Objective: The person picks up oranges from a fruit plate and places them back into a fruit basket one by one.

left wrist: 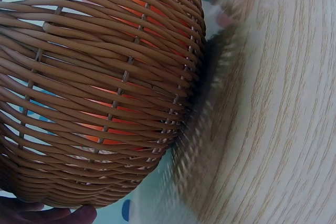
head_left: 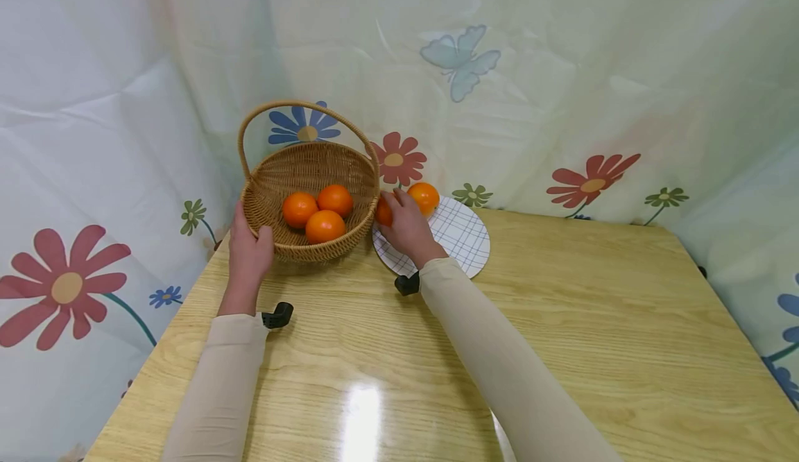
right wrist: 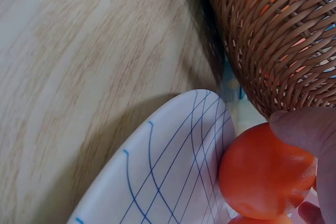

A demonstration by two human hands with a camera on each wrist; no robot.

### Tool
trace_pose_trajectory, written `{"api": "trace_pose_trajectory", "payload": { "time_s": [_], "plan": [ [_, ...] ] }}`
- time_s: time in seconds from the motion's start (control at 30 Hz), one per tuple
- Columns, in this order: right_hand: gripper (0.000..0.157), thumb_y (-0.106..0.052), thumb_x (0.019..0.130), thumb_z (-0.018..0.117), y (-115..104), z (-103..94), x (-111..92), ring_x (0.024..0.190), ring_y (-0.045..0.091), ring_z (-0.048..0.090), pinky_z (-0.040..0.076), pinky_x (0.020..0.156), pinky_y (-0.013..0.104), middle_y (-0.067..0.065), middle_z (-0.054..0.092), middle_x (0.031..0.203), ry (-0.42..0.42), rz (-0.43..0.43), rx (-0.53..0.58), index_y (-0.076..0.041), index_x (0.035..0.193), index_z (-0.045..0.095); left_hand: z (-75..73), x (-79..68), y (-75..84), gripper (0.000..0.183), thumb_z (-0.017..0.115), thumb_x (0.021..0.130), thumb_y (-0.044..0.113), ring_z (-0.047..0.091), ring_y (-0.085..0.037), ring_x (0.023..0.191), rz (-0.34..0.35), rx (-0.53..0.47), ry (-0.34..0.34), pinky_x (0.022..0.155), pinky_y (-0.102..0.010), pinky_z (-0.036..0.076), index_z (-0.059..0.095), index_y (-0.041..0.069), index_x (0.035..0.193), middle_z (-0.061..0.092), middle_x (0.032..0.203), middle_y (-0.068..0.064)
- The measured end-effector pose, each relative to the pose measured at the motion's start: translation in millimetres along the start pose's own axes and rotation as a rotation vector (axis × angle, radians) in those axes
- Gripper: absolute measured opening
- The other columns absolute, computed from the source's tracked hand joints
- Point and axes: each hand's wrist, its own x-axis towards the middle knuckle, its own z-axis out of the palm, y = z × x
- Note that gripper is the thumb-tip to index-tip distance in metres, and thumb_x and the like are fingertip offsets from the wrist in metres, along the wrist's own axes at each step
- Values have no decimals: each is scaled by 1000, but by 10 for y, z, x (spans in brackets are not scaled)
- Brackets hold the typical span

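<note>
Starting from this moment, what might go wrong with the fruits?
The held fruit looks smooth and might slip from the right hand. The neighbouring fruit, near the far edge of the plate, could be nudged off. If the left hand tips the basket, the fruits inside might roll out.

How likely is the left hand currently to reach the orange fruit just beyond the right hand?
Probably not: the left hand grips the basket, and both the basket and the right hand lie between it and that fruit.

hands point(left wrist: 44, 216) point(right wrist: 317, 137): cropped, wrist views | fruit point(head_left: 383, 214): partly hidden, head view | plate point(right wrist: 170, 163): cut off, right wrist
</note>
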Motion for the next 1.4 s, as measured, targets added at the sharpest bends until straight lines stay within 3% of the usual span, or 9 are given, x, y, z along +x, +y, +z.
{"api": "trace_pose_trajectory", "payload": {
  "time_s": [0.2,0.4,0.53,0.8,1.1,1.4],
  "plan": [
    [71,-31,90,67,42,18,-19,141,35,32,38,110,47,17,27,155,-19,12,-26,-19,151,34,22,-18,31,72,35,94,22,20,-33,147,2,-10,-6,118,-52,22,1,18,158,9,163,-9],
    [67,-28,88,69,107,10,-26,130,35,42,40,110,45,18,37,144,26,1,-53,-15,147,39,37,-22,41,72,34,93,22,19,-31,148,12,-18,0,118,-51,21,2,18,158,10,163,-8],
    [66,-29,86,72,138,23,-38,124,35,44,44,105,46,18,40,137,60,8,-11,-14,143,43,43,-22,33,72,34,93,23,18,-31,148,9,-12,1,119,-51,21,2,19,158,10,163,-8],
    [70,-28,84,75,169,50,-101,125,35,48,43,105,49,16,42,141,60,-7,67,-14,142,40,52,-28,18,72,34,93,25,19,-32,148,13,-10,-2,119,-51,21,2,19,158,11,163,-9],
    [65,-30,84,74,191,6,-204,117,36,53,46,102,50,15,40,143,37,46,132,-17,139,42,25,-24,19,73,34,94,25,16,-33,149,16,-1,-8,119,-52,19,0,19,158,8,163,-9],
    [62,-30,83,75,206,-61,-316,116,37,53,48,99,51,16,40,141,37,10,146,-14,135,45,-6,-17,3,73,33,94,25,15,-33,149,-4,9,-6,119,-52,19,-2,22,157,6,164,-8]
  ]
}}
